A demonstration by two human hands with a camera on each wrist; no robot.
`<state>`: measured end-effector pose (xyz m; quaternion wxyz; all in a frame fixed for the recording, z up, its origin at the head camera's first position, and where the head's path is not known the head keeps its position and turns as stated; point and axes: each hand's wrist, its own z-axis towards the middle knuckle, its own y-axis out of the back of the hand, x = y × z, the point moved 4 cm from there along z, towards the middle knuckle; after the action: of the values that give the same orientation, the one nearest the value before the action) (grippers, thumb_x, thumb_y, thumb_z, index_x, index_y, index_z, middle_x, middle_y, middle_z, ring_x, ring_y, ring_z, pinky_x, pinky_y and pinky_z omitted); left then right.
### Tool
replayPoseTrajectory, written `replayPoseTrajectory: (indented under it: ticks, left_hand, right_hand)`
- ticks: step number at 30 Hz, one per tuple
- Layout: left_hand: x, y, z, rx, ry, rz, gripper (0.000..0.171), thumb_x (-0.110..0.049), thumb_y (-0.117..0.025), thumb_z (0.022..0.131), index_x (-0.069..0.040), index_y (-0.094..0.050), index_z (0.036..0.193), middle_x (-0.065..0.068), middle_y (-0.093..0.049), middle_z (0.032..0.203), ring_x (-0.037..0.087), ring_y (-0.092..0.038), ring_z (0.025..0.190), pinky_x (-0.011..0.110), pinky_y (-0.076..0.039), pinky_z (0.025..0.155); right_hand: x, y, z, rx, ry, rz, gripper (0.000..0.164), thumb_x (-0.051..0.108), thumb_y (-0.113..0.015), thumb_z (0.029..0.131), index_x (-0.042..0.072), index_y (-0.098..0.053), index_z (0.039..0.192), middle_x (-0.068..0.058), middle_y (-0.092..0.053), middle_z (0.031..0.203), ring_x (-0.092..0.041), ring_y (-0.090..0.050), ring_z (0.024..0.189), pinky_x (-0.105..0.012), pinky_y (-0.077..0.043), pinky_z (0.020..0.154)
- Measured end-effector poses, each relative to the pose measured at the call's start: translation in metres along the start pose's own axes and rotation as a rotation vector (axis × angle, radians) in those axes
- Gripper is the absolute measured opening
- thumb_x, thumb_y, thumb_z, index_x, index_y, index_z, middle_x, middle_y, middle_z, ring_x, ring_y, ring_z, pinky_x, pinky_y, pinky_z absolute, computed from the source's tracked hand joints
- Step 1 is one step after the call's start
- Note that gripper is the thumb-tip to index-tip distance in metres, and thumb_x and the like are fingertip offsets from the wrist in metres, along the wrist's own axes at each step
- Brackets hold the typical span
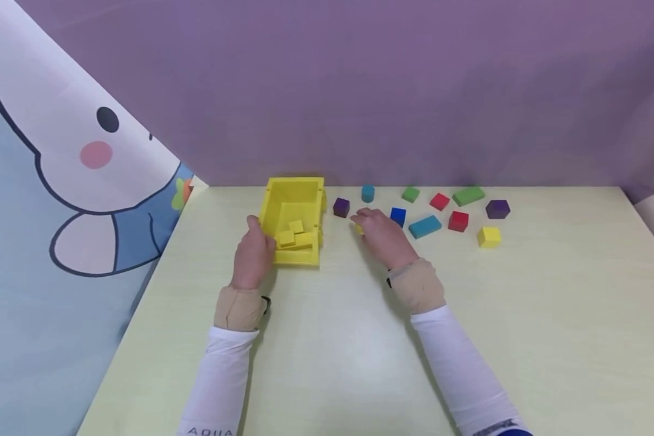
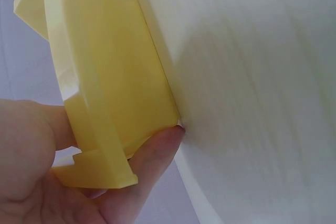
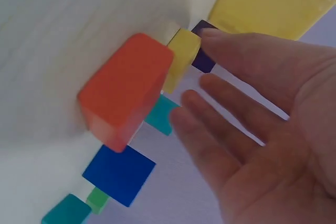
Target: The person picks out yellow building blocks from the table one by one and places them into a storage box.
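My left hand [image 1: 253,257] grips the near left side of a yellow bin [image 1: 297,258]; in the left wrist view, thumb and fingers lie on either side of its wall [image 2: 115,66]. Several yellow blocks [image 1: 302,240] lie inside the bin. To its right, my right hand [image 1: 384,236] hovers by a yellow block [image 1: 358,229], mostly hidden in the head view. The right wrist view shows that yellow block [image 3: 181,56] just beyond the fingertips, with the fingers fairly straight and apart from it. An orange-red block [image 3: 126,87] stands close by, hidden under the hand in the head view.
Between bin and hand sits a purple block [image 1: 341,207], with a teal cylinder [image 1: 367,194] behind. Rightward lie a blue cube [image 1: 398,216], a light-blue block [image 1: 425,226], green blocks [image 1: 468,195], red blocks [image 1: 458,221], another purple block [image 1: 498,209] and a yellow cube [image 1: 488,237].
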<state>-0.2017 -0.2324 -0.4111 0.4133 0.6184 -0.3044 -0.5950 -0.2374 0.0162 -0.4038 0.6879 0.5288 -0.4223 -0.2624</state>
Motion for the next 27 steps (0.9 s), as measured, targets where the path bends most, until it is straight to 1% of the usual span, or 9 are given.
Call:
replayPoseTrajectory:
  ticks: [6,12,20,22,27]
  left_hand:
    - [0.002,-0.002,0.000,0.001,-0.001,0.002,0.037,-0.009,-0.043,0.089,0.000,-0.026,0.121,0.017,-0.055,0.072,0.025,-0.050,0.053,0.033,-0.040,0.045]
    - [0.001,-0.002,0.000,-0.001,-0.002,0.006,0.037,-0.009,-0.043,0.089,0.000,-0.026,0.121,0.017,-0.055,0.071,0.025,-0.050,0.053,0.033,-0.040,0.045]
    - [0.000,-0.001,-0.002,-0.002,-0.002,0.000,0.038,-0.008,-0.043,0.089,0.000,-0.026,0.121,0.016,-0.054,0.070,0.024,-0.049,0.052,0.031,-0.039,0.044]
    - [0.000,-0.002,-0.001,-0.002,-0.004,0.000,0.038,-0.009,-0.043,0.089,0.000,-0.026,0.121,0.015,-0.054,0.069,0.023,-0.049,0.051,0.031,-0.039,0.043]
    - [0.001,-0.002,0.000,0.007,-0.004,-0.009,0.037,-0.009,-0.042,0.089,0.000,-0.025,0.121,0.015,-0.054,0.070,0.024,-0.049,0.051,0.031,-0.039,0.043]
  right_hand:
    - [-0.004,-0.004,0.001,0.006,0.029,-0.008,0.033,-0.006,-0.062,0.080,0.005,-0.065,0.110,-0.013,-0.060,0.115,-0.030,-0.055,0.105,-0.037,-0.046,0.090]
    - [-0.008,-0.005,0.004,0.011,-0.006,0.031,0.032,-0.008,-0.058,0.082,0.006,-0.066,0.110,-0.012,-0.060,0.110,-0.028,-0.054,0.100,-0.036,-0.047,0.088]
    - [-0.012,-0.007,0.010,0.019,-0.020,0.052,0.031,-0.005,-0.060,0.082,0.007,-0.066,0.110,-0.013,-0.061,0.107,-0.027,-0.059,0.099,-0.036,-0.048,0.088]
    - [-0.013,-0.006,0.010,0.010,-0.016,0.056,0.031,-0.004,-0.061,0.082,0.008,-0.066,0.110,-0.012,-0.062,0.106,-0.026,-0.060,0.099,-0.035,-0.048,0.087]
    - [-0.010,-0.002,0.010,-0.057,0.032,0.082,0.027,-0.002,-0.064,0.080,0.008,-0.068,0.105,-0.009,-0.065,0.102,-0.024,-0.060,0.098,-0.033,-0.048,0.087]
